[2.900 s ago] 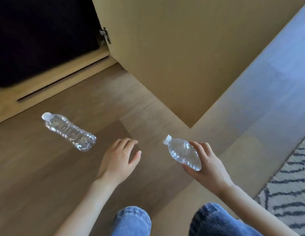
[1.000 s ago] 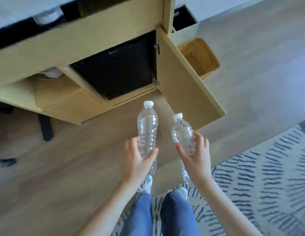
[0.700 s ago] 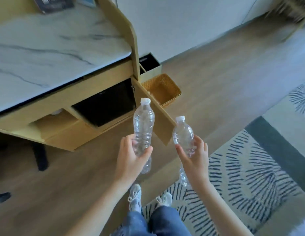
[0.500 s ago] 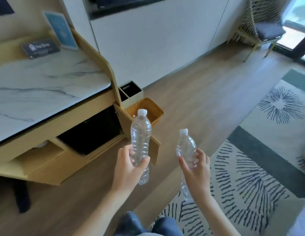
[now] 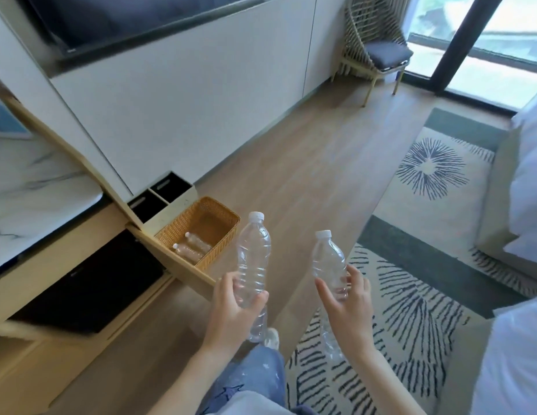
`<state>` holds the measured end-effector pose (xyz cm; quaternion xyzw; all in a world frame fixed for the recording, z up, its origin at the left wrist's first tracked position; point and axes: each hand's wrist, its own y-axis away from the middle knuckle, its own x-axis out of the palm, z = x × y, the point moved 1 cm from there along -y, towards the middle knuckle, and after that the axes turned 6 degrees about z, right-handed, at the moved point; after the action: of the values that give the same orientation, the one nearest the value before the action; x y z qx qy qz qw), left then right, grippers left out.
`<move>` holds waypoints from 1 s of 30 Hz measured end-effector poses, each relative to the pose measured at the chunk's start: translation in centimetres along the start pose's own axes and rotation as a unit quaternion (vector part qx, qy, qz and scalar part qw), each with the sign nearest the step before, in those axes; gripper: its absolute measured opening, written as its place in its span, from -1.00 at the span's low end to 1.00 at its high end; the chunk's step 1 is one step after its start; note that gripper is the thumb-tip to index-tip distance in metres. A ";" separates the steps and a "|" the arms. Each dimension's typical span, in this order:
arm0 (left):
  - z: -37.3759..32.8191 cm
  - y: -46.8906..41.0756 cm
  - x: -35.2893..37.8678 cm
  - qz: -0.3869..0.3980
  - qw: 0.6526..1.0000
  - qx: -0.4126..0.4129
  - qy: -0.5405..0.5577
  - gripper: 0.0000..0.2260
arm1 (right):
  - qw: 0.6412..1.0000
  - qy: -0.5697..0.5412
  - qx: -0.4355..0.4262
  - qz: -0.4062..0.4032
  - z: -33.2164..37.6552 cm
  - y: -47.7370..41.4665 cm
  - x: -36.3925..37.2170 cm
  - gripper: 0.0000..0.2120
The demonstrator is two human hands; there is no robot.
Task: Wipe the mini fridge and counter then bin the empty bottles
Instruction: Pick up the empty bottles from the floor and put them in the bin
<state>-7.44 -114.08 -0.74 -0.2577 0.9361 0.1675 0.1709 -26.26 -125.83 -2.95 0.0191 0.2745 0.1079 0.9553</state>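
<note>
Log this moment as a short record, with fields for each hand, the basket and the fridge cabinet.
left grip: left hand curled round a clear white-capped plastic bottle, upright
right grip: right hand holding a second clear white-capped plastic bottle, upright
basket: brown woven basket on the wood floor, two clear bottles lying inside
fridge cabinet: black mini fridge inside, wooden cabinet door open
not yet binned: the two bottles in hand
</note>
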 end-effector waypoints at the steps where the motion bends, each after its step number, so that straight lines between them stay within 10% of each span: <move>1: -0.5 -1.5 0.5 -0.002 1.000 -0.003 -0.001 -0.63 | 1.000 0.001 -0.002 0.000 0.1 -1.6 0.0 -0.34; 15: -9.2 -27.0 4.1 -0.092 0.995 -0.025 0.038 -0.65 | 0.995 -0.018 -0.071 0.068 8.3 -31.3 2.7 -0.42; 30: -11.0 -43.1 1.6 -0.350 0.916 -0.161 0.114 -0.64 | 0.915 0.014 -0.190 0.355 17.5 -55.2 17.8 -0.46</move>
<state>11.97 -154.11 -1.35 -0.6101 0.7597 0.2147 0.0675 8.53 -175.42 -2.63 -0.0680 0.2377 0.4905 0.8356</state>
